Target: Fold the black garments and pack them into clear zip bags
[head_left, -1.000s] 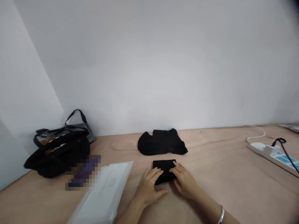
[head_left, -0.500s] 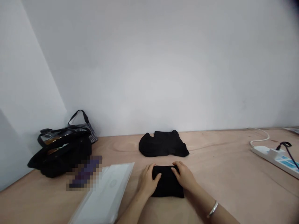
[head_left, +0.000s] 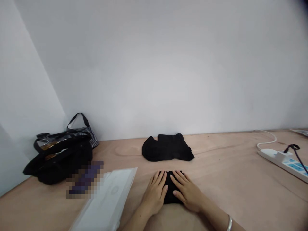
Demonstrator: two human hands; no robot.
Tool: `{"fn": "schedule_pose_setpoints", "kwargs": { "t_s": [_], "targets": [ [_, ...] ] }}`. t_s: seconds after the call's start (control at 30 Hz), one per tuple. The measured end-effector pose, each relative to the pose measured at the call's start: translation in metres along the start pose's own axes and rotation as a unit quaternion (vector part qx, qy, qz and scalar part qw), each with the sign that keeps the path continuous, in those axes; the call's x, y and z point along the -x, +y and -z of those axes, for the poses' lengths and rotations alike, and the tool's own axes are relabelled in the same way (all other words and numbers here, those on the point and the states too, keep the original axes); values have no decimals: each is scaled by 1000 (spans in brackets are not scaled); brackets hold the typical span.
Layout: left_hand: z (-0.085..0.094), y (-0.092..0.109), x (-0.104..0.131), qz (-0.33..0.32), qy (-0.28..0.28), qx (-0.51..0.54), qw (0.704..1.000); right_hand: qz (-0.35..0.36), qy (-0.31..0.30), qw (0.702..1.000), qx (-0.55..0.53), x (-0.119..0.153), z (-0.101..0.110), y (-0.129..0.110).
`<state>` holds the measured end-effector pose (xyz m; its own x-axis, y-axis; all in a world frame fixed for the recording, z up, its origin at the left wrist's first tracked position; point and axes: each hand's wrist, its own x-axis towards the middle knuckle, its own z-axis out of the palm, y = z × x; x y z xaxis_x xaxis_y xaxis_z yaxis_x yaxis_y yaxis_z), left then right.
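Note:
A folded black cloth (head_left: 170,189) lies on the wooden table at the near middle, in the head view. My left hand (head_left: 156,191) rests flat on its left part, fingers stretched out and pointing away from me. On its right part lies my right hand (head_left: 189,192), palm down with the fingers spread. Both hands cover much of the cloth, and neither grips it. Behind them, closer to the wall, another black cloth item (head_left: 167,148) lies flat, apart from my hands.
Clear plastic sleeves (head_left: 108,195) lie left of my arm. Beyond them are a blurred purple item (head_left: 86,178), a black bag (head_left: 64,160) and a striped bag (head_left: 92,136) by the wall. A white power strip (head_left: 288,162) with a plug and cables is at right.
My hands have gone from holding the folded cloth at its sides and far edge to lying flat on top of it, fingers stretched out. The view has shifted slightly.

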<state>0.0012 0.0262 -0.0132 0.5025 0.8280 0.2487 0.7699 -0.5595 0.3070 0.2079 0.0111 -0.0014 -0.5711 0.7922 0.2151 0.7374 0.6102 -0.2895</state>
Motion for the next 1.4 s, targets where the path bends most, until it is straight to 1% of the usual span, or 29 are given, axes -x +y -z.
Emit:
{"fn": "schedule_pose_setpoints", "kwargs": {
  "t_s": [0.13,0.33,0.57,0.7,0.8,0.87,0.9,1.0,1.07,1.13,1.2,1.23,1.3,1.33,1.4],
  "targets": [
    [-1,-2,0,-5,8,12,1000,-11,5,1000,-3,0,-3,0],
    [0,-2,0,0,4,22,1000,-23,-9,1000,-7,1,-1,-1],
    [2,-1,0,-4,8,36,999,-25,2,1000,-7,1,1,-2],
    [3,2,1,7,13,32,999,-56,15,998,11,1,1,-8],
    [11,5,1,22,49,-2,999,-103,55,992,43,1,-1,-12],
    [24,6,2,52,82,-55,994,-149,89,982,76,1,-3,-13],
    [33,6,2,78,99,-89,988,-171,102,975,95,2,-3,-13],
    [61,3,9,182,146,-191,953,-211,130,958,142,4,0,-14],
    [77,-1,18,256,152,-245,923,-222,141,953,151,5,4,-14],
    [88,-6,27,318,124,-279,898,-231,149,950,145,6,10,-15],
    [93,-11,34,360,77,-293,882,-221,154,954,133,7,16,-14],
    [95,-13,36,371,54,-296,878,-201,154,960,122,7,19,-14],
    [99,-15,36,373,25,-301,877,-132,138,977,93,8,25,-11],
    [101,-14,34,367,17,-303,879,-88,117,987,74,9,28,-10],
    [106,-6,27,338,9,-308,889,-11,55,998,35,10,32,-8]
  ]
}}
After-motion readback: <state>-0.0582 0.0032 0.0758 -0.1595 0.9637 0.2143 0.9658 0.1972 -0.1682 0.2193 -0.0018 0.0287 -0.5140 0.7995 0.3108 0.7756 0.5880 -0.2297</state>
